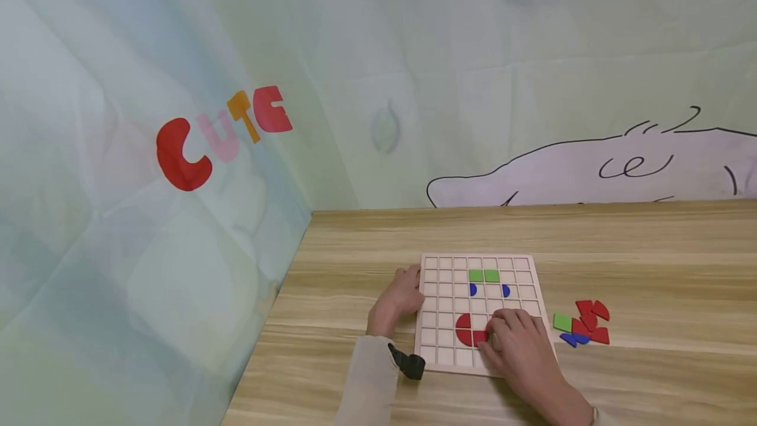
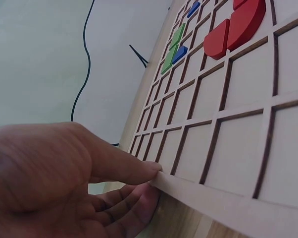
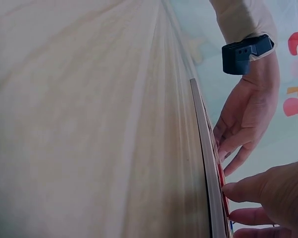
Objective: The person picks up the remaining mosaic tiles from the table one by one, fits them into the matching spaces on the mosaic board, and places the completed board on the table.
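Observation:
A pale wooden grid board [image 1: 446, 368] lies on the table. My left hand [image 1: 397, 301] holds its left edge; in the left wrist view, the thumb [image 2: 139, 171] touches the rim and the other fingers curl beside and below it. Two red quarter-circle pieces [image 1: 464, 321] sit in neighbouring cells. Just right of them, my right hand [image 1: 523, 347] has its thumb and a finger at another red piece [image 1: 479, 338], partly covered by the hand. Higher on the board are two green squares [image 1: 483, 275] and two blue half-circle pieces [image 1: 506, 291].
Loose pieces lie on the wooden table [image 1: 355, 242] right of the board: several red pieces [image 1: 600, 335], a green square [image 1: 562, 322] and blue pieces [image 1: 582, 339]. A printed cloth [image 1: 148, 248] hangs at the left and behind the table. My left wrist wears a black device [image 1: 408, 363].

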Tool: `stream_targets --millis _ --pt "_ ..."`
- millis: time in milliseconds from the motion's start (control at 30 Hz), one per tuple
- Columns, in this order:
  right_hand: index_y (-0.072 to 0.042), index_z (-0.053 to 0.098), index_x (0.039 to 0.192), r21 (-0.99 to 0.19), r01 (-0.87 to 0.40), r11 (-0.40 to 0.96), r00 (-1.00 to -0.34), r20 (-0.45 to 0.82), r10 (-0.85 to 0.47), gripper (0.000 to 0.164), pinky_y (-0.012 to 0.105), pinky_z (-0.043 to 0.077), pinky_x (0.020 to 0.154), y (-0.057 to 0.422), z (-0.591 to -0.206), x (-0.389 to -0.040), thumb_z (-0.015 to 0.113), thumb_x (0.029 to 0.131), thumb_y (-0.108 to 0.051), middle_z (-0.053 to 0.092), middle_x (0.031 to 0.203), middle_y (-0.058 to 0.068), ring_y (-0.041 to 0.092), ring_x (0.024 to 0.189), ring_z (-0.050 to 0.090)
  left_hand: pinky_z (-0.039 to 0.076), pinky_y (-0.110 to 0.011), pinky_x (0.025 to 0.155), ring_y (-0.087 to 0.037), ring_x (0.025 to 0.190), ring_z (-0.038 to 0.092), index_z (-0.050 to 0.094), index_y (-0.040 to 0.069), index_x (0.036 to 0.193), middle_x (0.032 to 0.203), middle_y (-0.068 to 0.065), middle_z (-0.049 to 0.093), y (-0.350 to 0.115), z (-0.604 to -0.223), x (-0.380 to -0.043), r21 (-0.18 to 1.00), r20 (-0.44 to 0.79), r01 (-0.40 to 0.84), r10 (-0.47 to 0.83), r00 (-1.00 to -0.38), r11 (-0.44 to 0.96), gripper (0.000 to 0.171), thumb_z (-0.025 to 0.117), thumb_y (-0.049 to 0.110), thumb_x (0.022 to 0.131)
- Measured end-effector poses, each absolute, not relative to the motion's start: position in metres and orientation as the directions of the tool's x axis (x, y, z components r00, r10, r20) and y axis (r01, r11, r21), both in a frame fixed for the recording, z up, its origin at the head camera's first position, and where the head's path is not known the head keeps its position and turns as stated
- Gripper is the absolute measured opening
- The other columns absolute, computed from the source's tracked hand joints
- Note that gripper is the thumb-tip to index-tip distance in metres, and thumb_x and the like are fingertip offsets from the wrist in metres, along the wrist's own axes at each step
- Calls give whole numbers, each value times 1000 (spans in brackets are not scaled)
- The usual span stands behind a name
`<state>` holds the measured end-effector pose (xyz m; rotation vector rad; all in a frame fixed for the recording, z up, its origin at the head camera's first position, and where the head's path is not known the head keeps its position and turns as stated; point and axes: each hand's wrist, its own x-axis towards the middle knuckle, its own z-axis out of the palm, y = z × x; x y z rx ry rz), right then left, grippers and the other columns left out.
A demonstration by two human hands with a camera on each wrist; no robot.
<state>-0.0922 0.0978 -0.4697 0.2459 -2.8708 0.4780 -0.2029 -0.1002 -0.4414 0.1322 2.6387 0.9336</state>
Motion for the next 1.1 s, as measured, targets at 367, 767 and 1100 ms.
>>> stream_targets --millis 367,767,1100 --pt "-17 63 82 -304 -211 929 -957 256 -134 24 50 40 91 99 -471 -93 79 75 -34 62 104 5 28 104 52 38 -44 97 -28 110 44 37 5 145 134 -18 40 -100 -441 -203 620 -281 -18 200 -939 785 65 51 -4 83" --pt "-17 66 87 -330 -209 920 -959 254 -127 17 50 41 91 101 -472 -92 75 77 -27 63 104 4 28 104 54 38 -43 95 -28 109 43 36 7 145 133 -18 40 -101 -442 -203 626 -286 -25 199 -937 779 64 50 -5 84" --pt "-16 67 95 -397 -184 899 -974 199 -112 25 53 38 93 112 -466 -91 77 77 -30 62 110 6 29 107 52 38 -44 98 -28 111 44 36 6 145 135 -18 39 -101 -442 -202 625 -288 -32 193 -938 780 64 51 -4 84"
